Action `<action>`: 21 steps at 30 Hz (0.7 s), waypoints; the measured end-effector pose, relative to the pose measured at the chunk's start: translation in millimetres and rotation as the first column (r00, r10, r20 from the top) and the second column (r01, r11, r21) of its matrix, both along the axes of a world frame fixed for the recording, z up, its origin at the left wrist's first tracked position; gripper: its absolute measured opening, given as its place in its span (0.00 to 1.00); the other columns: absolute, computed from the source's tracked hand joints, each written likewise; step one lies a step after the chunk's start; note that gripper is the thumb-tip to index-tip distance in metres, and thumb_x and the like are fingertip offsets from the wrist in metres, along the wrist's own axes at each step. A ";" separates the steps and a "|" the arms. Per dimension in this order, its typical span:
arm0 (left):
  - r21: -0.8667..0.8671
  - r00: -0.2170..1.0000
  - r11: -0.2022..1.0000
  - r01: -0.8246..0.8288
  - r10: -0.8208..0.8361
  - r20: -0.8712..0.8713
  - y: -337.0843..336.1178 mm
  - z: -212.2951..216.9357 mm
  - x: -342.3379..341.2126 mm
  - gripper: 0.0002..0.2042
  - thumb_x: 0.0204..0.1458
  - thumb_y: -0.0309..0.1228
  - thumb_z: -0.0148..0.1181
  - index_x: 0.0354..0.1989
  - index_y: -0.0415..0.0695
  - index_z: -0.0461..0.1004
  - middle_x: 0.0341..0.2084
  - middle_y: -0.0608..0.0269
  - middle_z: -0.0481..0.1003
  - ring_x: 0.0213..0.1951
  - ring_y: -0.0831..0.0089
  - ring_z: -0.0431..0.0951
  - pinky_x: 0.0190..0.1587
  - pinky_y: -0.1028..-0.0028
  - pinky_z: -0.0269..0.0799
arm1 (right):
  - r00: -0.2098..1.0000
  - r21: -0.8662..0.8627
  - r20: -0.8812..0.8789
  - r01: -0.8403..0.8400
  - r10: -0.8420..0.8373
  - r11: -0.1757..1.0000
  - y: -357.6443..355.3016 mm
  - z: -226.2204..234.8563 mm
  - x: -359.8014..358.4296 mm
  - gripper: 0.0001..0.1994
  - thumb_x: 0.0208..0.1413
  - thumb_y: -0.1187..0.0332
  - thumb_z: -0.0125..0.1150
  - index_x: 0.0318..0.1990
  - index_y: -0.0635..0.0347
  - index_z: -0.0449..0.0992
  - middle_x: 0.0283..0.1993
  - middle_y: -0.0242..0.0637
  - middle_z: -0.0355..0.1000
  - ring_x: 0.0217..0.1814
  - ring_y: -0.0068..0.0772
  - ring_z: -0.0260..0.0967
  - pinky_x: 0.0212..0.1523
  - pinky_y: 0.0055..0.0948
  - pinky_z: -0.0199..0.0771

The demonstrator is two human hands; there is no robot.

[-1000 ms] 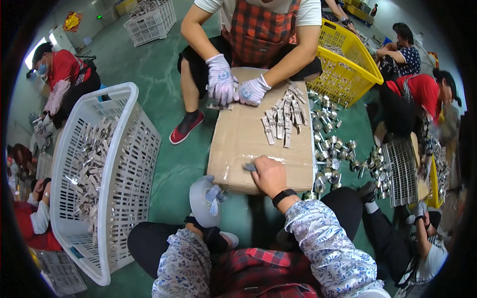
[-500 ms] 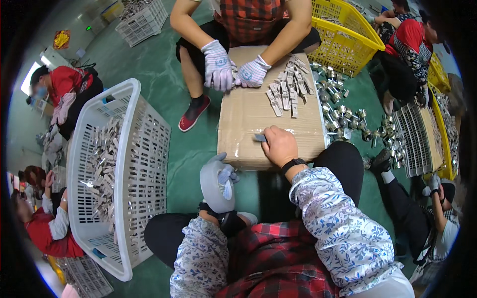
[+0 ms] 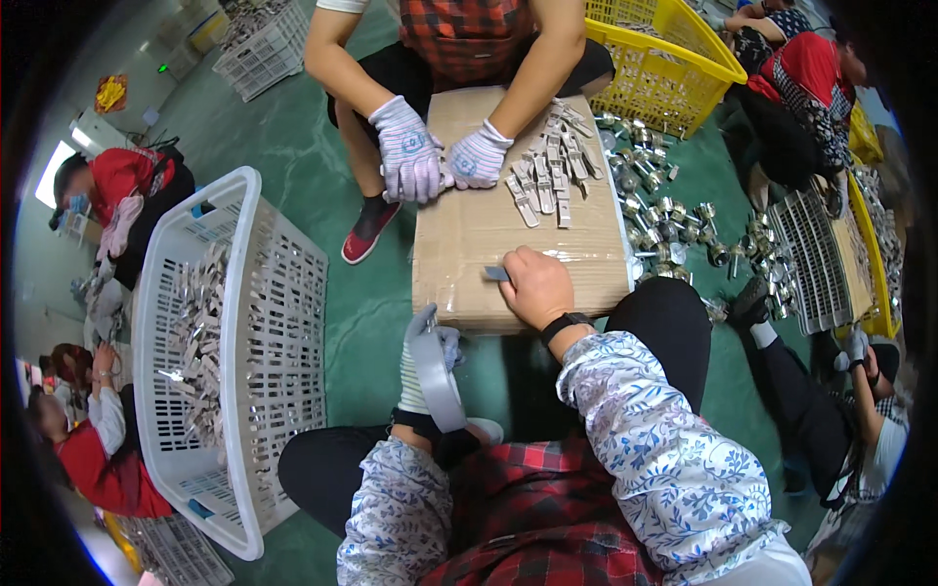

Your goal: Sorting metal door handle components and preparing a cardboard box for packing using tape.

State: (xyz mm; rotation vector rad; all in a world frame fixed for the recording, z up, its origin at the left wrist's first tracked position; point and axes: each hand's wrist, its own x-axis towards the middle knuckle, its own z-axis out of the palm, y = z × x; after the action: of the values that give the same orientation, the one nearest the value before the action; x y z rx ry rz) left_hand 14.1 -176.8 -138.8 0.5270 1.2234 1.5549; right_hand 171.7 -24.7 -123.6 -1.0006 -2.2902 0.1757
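The left hand [image 3: 427, 363], nearest the body and gloved, is closed round a roll of grey tape [image 3: 437, 383] held at knee level, just off the near edge of the cardboard box [image 3: 469, 244]; the roll looks light and stiff, best gripped by its rim. The bare right hand [image 3: 535, 286] rests on the box top, fingers curled, pinching a small flat metal piece [image 3: 496, 273]; judged thin, rigid and slippery, it should be held by its edges; similar metal pieces [image 3: 547, 176] lie beyond.

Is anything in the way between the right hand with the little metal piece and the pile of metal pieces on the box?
Nothing visible. Bare cardboard box lies between the right hand, holding a small metal piece, and the pile.
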 end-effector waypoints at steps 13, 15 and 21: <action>-0.005 0.951 1.000 0.000 0.001 0.310 -0.4 -18.2 -0.7 0.07 0.53 0.33 0.54 0.35 0.43 0.68 0.23 0.63 0.68 0.21 0.73 0.67 0.25 0.73 0.64 | 1.000 -0.015 0.011 -0.013 0.014 1.000 0.4 -0.9 -1.1 0.10 0.40 0.68 0.63 0.29 0.55 0.67 0.28 0.37 0.65 0.31 0.41 0.69 0.32 0.39 0.70; -0.068 0.912 0.997 0.026 0.004 0.410 0.9 -17.0 -0.7 0.10 0.52 0.38 0.53 0.33 0.44 0.69 0.21 0.64 0.66 0.21 0.72 0.65 0.26 0.72 0.61 | 1.000 -0.013 0.015 -0.012 0.013 1.000 0.8 -2.0 -0.1 0.10 0.40 0.68 0.63 0.29 0.55 0.68 0.28 0.38 0.65 0.31 0.41 0.69 0.31 0.39 0.69; -0.122 0.941 0.993 -0.006 0.046 0.335 -1.2 -2.8 2.0 0.09 0.53 0.37 0.53 0.34 0.44 0.69 0.22 0.65 0.66 0.21 0.73 0.65 0.27 0.72 0.64 | 1.000 -0.005 0.015 -0.010 0.010 1.000 0.7 -2.7 0.1 0.11 0.40 0.67 0.64 0.29 0.55 0.68 0.28 0.38 0.65 0.31 0.41 0.69 0.32 0.38 0.70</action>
State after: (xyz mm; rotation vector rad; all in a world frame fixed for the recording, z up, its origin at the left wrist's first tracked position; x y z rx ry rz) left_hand 16.1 -177.9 -141.5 0.1559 1.0515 1.5091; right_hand 171.8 -24.0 -126.3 -0.9968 -2.3099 0.1786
